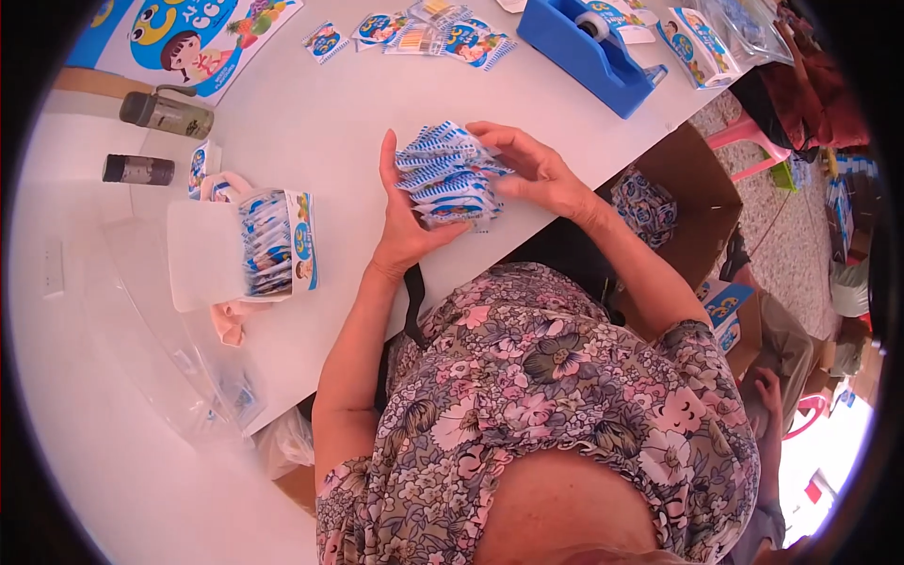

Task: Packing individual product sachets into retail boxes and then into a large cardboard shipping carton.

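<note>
Both hands, left [403, 221] and right [537, 174], hold a fanned stack of blue-and-white striped paper sachets [447, 174] over the white surface [320, 122], apparently squaring it; next likely needs edge alignment

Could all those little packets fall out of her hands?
Maybe. The left hand and right hand press a fanned stack of packets only from its sides, so the middle ones might slide out onto the table. The stack also sits close to the table's edge, above an open cardboard box, so loose packets could drop in there.
</note>
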Tool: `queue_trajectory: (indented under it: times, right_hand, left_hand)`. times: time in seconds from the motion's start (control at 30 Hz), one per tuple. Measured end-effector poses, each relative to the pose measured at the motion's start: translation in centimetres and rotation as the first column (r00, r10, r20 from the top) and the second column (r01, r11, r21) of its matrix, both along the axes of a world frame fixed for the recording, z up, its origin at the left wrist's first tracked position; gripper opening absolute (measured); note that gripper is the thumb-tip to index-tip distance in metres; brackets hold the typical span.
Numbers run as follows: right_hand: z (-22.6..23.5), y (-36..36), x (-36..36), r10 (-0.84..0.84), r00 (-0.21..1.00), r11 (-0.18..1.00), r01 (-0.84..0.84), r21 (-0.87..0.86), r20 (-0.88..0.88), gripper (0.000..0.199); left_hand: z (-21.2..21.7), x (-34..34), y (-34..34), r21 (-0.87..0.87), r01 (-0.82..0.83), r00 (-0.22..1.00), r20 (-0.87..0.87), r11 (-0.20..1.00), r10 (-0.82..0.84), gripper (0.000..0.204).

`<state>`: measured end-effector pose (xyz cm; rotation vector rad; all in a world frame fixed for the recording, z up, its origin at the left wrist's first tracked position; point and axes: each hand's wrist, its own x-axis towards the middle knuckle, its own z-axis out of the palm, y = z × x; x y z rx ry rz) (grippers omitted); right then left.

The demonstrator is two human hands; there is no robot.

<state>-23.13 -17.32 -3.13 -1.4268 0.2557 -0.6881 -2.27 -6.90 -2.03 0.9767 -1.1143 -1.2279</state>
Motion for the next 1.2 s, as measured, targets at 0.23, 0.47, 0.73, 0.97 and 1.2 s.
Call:
queue_trajectory:
  times: [0.23, 0.47, 0.73, 0.97, 1.2]
  right_hand:
    - [-0.6, 1.8, 1.8, -0.263, 0.965, 0.919, 0.251, -0.304, 0.001, 0.033]
    - [0.8, 1.5, 1.8, -0.541, 0.821, 0.469, 0.476, -0.744, 0.183, 0.032]
    - [-0.2, 0.9, 0.8, -0.122, 0.967, 0.952, 0.049, 0.302, 0.226, 0.107]
    - [1.7, 0.9, 2.0, -0.199, 0.948, 0.863, 0.049, -0.504, -0.249, 0.134]
    - [-0.1, 0.5, 3.7, -0.001, 0.982, 0.990, -0.026, -0.138, -0.187, 0.124]
  left_hand:
    - [-0.1, -0.8, 0.1, -0.048, -0.018, 0.998, 0.057, 0.999, 0.021, 0.129]
    - [-1.1, -0.4, 0.4, -0.026, 0.000, 0.998, 0.066, 1.000, 0.002, 0.114]
    - [-1.1, -0.6, -0.1, -0.035, 0.020, 0.995, 0.101, 0.999, -0.016, 0.113]
    - [0.1, -2.0, 0.0, -0.135, -0.090, 0.989, 0.104, 0.987, 0.104, 0.123]
    - [-3.0, -2.7, -0.7, -0.267, -0.150, 0.979, 0.098, 0.952, 0.181, 0.134]
